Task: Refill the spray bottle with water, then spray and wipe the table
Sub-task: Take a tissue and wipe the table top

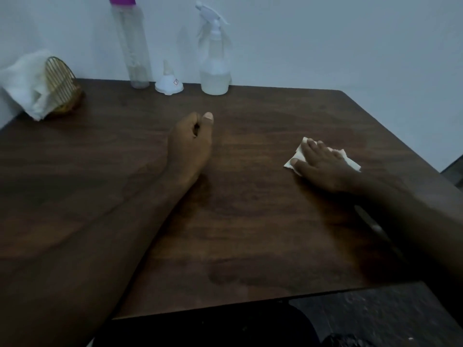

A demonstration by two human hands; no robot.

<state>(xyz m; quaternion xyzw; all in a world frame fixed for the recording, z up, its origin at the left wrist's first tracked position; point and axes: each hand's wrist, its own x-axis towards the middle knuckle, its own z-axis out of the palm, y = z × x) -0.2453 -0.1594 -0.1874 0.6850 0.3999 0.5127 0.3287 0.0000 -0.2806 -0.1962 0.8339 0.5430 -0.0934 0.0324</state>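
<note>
Head view looks down on a dark brown table [250,221] with a fine wood-grain surface and a rounded far-right corner. A darker blotch shows near its front edge; whether it is moisture cannot be told.

The spray bottle [215,68] stands upright at the back edge against the pale wall [325,46]. It is translucent plastic with a rounded body, a narrow neck and a white trigger head, and cloudy liquid fills roughly its lower third. Just to its left sits a small white funnel [169,85], mouth down and spout up. Beside that rises a tall, slim clear bottle [134,51] with a magenta cap. At the far left a gold wire holder [61,81], arched and ribbed, carries soft white napkins [22,83] that droop over its side.

The right hand [323,166] lies palm down on the right part of the table, fingers straight and slightly spread, pressing flat on a folded white paper tissue [352,163] whose corners stick out on both sides of the hand. Its forearm reaches in from the lower right.

The left hand [191,141] rests on its outer edge near the middle of the table, well in front of the spray bottle. Its fingers are curled into a fist around nothing, the thumb laid along the top and pointing away. Its bare forearm lies along the table from the lower left.
</note>
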